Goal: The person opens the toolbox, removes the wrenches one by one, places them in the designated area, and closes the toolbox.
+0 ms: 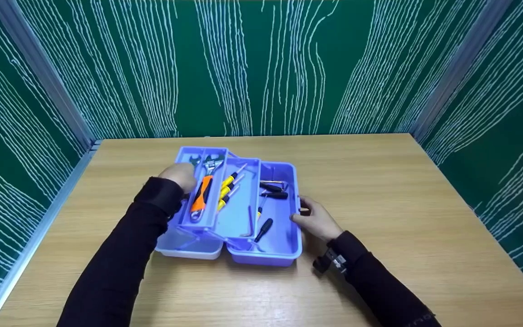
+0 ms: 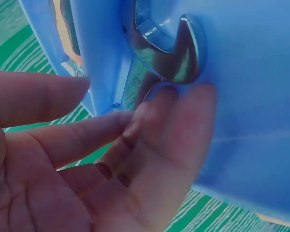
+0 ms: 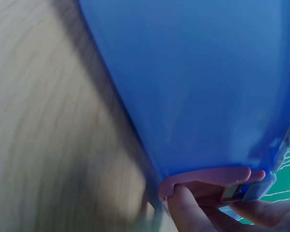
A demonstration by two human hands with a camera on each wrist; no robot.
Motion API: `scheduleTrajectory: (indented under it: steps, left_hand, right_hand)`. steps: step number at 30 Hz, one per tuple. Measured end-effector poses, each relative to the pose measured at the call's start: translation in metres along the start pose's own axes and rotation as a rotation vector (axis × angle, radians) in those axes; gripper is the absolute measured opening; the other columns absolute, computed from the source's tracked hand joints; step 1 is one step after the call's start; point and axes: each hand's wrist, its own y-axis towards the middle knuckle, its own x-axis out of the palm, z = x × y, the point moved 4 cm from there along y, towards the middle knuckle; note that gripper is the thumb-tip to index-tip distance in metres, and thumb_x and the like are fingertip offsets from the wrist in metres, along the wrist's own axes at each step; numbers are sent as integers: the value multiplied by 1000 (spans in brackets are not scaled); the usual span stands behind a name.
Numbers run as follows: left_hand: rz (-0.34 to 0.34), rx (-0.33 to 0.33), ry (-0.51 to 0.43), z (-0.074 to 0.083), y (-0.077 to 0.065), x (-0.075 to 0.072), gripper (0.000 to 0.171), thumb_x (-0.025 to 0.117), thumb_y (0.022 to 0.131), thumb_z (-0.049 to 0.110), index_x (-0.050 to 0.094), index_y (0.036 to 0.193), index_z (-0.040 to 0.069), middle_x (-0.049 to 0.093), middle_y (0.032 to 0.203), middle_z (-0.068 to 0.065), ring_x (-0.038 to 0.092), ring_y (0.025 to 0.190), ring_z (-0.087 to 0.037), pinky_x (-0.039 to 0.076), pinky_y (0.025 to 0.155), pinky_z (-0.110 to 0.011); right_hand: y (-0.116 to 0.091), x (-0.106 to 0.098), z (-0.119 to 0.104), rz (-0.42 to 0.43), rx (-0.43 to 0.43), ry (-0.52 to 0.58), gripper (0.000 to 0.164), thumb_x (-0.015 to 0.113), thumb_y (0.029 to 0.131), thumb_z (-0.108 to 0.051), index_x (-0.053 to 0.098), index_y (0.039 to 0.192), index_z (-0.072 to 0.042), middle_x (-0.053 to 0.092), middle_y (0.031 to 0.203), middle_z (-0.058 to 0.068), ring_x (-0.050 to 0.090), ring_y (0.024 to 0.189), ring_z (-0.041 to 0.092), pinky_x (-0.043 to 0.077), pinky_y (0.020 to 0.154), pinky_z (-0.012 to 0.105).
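Silver metal open-ended wrench (image 2: 173,66), in the blue-purple plastic toolbox (image 1: 263,260): forked end close up at the left-wrist view's upper centre, shaft hidden behind the left hand (image 1: 180,177) in the head view. It lies against that hand's fingertips, thumb apart; right hand (image 1: 319,221) clamped on a pinkish plastic latch (image 3: 210,175), plain only in the right-wrist view.

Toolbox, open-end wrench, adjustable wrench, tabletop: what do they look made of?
Toolbox: likely moulded plastic, smooth satin; thin walls, rounded corners.
Open-end wrench: metal, probably chrome-plated steel; glossy reflections.
Adjustable wrench: shiny metal head, likely steel; orange-and-black grip could be plastic or rubber.
Tabletop: wood grain, slight sheen; solid wood or laminate, can't tell.
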Motion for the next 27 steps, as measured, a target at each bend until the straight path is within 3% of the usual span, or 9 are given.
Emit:
scheduleTrajectory:
  steps: [15, 27]
  left_hand:
    - [69, 29, 19, -2, 4, 0, 16, 52, 85, -1, 61, 97, -6, 55, 90, -12, 52, 81, -26, 47, 76, -34]
    - [53, 45, 25, -3, -2, -9, 14, 57, 82, 4, 60, 93, -5, 55, 88, -12, 51, 79, -26, 45, 69, -31]
  right_hand:
    - [-1, -1, -3, -4, 33, 5, 67, 64, 85, -5, 36, 145, 10, 49, 139, 31, 57, 121, 42, 56, 93, 40]
    - [1, -2, 1, -12, -1, -21, 64, 63, 85, -5, 39, 142, 11, 52, 136, 31, 56, 121, 43, 55, 93, 37]
